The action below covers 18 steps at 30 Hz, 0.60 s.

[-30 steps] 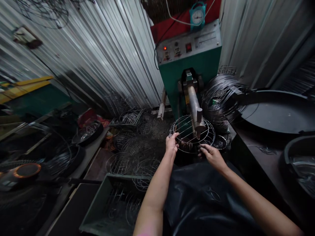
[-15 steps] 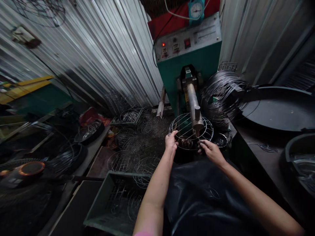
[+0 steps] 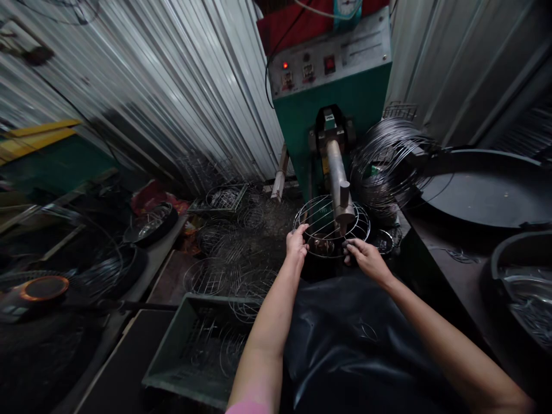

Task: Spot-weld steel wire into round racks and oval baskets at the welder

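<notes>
My left hand is closed on the left rim of a round wire rack, a ring with parallel bars and a second ring below. The rack sits under the metal arm and electrode tip of a green spot welder. My right hand is pinched at the rack's near right edge, just beside the tip. What its fingers hold is too small and dark to make out.
A green plastic crate holding wire rings stands at lower left. More wire racks lie on the floor beyond it. To the right are a wire coil, a large dark pan and a round tub with metal pieces.
The view has shifted slightly, so the whole scene sits a little differently. Both hands stay at the rack beneath the welder's tip, with no clear change of grip.
</notes>
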Tool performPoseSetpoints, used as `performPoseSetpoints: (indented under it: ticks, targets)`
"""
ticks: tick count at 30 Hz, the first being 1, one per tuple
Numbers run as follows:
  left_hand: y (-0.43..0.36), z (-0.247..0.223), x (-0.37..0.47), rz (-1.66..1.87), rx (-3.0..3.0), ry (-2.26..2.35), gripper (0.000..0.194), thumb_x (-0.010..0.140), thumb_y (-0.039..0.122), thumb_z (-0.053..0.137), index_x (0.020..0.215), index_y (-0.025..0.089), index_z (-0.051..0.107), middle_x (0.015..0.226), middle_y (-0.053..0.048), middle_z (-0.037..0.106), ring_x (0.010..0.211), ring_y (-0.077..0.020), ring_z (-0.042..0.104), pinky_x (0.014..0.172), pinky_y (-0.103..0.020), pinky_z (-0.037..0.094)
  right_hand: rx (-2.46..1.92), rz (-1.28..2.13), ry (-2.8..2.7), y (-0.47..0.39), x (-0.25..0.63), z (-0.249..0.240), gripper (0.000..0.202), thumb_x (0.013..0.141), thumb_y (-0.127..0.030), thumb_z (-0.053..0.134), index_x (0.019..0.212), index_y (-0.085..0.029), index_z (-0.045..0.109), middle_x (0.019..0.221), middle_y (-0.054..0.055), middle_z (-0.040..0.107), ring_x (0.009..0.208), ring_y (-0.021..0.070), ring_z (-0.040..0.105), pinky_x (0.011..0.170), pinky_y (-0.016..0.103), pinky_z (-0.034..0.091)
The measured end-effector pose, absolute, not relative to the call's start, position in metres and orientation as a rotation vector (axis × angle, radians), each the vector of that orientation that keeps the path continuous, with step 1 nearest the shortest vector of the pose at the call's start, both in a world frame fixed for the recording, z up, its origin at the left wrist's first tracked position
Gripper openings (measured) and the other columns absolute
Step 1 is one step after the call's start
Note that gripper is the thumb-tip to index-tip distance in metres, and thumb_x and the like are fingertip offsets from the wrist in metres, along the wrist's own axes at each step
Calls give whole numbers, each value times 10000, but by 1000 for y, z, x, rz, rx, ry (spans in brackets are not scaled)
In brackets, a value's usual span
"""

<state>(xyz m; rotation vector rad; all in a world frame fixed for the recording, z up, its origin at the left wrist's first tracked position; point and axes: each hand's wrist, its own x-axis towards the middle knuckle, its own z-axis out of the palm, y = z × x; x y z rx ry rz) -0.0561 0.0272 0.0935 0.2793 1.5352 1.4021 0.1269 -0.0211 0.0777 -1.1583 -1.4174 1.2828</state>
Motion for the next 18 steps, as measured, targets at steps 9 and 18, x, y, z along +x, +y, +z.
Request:
performPoseSetpoints:
  ticks: [9,18]
  targets:
    - [24,98,-71,1262,283,1531,363,573,453,736,648,165,528,497,79,336,369,-26,309,370,-176,241,-1301,1013,-1491,-48,147,72,342,765,-417,523,992,-180,621,866,59,672,683,166,635,663,307,513]
    - [55,98,-98,946,488,1532,355,539,406,771,681,177,539,479,63,431,405,-53,417,443,-182,324,-1750,999,-2586,-112,161,-9,145,729,-129,555,746,-183,688,836,90,699,798,226,657,669,287,474]
